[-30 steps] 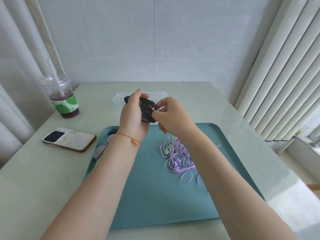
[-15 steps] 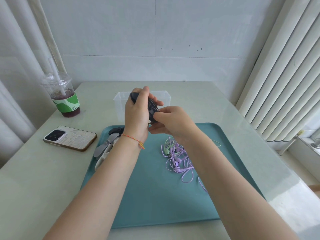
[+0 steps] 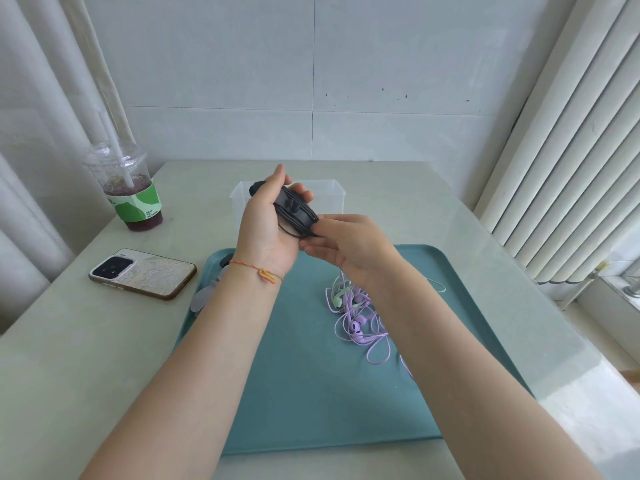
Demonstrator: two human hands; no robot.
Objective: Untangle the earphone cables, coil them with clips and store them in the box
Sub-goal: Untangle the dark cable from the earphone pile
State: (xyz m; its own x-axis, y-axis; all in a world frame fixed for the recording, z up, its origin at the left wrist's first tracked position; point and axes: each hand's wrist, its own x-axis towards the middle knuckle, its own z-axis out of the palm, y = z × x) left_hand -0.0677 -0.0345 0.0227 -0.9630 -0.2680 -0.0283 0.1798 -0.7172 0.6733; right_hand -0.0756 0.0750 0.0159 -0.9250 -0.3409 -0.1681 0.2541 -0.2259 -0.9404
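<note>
Black coil (image 3: 294, 211) turned flatter, box (image 3: 332, 195) behind

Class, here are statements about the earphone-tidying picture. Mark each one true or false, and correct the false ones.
1. The left hand holds the black coiled cable. True.
2. The purple earphones already lie in the clear box. False: they lie tangled on the teal tray.
3. The phone lies on the tray. False: it lies on the table, left of the tray.
4. The right hand pinches the lower end of the black coil. True.
5. A drink cup with a straw stands at the far left of the table. True.
</note>
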